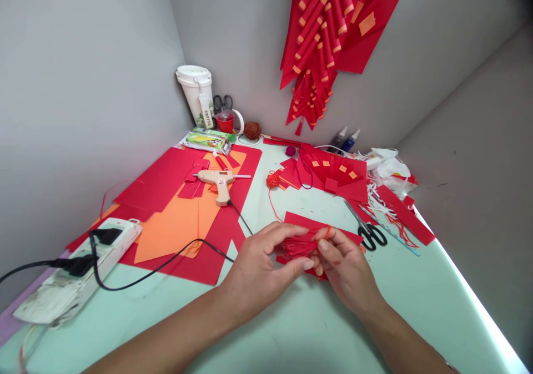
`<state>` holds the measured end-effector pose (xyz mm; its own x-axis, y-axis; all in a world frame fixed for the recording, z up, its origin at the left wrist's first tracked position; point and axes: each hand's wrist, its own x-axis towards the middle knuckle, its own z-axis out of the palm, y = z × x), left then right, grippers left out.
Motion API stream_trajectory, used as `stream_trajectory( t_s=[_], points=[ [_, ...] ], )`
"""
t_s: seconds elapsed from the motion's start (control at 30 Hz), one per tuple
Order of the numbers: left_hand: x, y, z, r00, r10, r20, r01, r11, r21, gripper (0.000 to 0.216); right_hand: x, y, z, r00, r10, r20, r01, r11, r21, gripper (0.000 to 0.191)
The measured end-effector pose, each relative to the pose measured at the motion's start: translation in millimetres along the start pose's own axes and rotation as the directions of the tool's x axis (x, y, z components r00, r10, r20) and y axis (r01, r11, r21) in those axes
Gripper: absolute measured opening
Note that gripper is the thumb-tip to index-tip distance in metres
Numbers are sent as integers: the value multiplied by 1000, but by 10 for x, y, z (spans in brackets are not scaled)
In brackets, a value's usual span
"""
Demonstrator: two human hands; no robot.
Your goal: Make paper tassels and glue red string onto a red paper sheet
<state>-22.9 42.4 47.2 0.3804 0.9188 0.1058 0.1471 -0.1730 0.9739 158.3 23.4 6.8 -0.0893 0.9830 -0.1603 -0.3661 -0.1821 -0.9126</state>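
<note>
Between my two hands is a bundle of folded red paper (297, 244) with many thin layers at its left side. My left hand (266, 254) curves around it, fingers above and thumb below, closed on the layers. At the bundle's other end my right hand (343, 260) pinches it together with a loop of orange-red yarn (327, 232). From a small yarn ball (272, 180) a strand runs down toward the hands. Under the hands lies a red paper sheet (300, 219), partly hidden by them.
A glue gun (220, 181) rests on red and orange paper at the left, its cord crossing toward a power strip (83, 274). Black-handled scissors (370, 235) lie to the right. Further back stand a white coffee cup (195, 94) and glue bottles (348, 141). Red paper decorations (320, 30) hang on the wall.
</note>
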Motion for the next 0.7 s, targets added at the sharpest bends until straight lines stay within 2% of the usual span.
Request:
stream_trajectory(
  t_s=[0.13,0.3,0.4,0.57,0.7],
  points=[
    [7,-10,-1,999,49,-22,-49,999,12,15,5,9,-7,1000,-14,-13,14,999,-34,20],
    [6,-28,4,999,26,-38,-25,999,36,12,5,7,-4,1000,-25,-9,24,999,-45,20],
    [3,-26,5,999,-33,-31,34,999,16,15,-1,7,-3,999,-35,-30,33,998,-50,20],
    [28,-8,-9,977,-215,6,213,963,-166,36,-5,15,-18,994,-83,-76,76,993,-89,18],
    [58,-3,-32,953,-303,20,297,919,-260,33,0,22,-21,985,-131,-114,114,983,-144,18]
  ],
)
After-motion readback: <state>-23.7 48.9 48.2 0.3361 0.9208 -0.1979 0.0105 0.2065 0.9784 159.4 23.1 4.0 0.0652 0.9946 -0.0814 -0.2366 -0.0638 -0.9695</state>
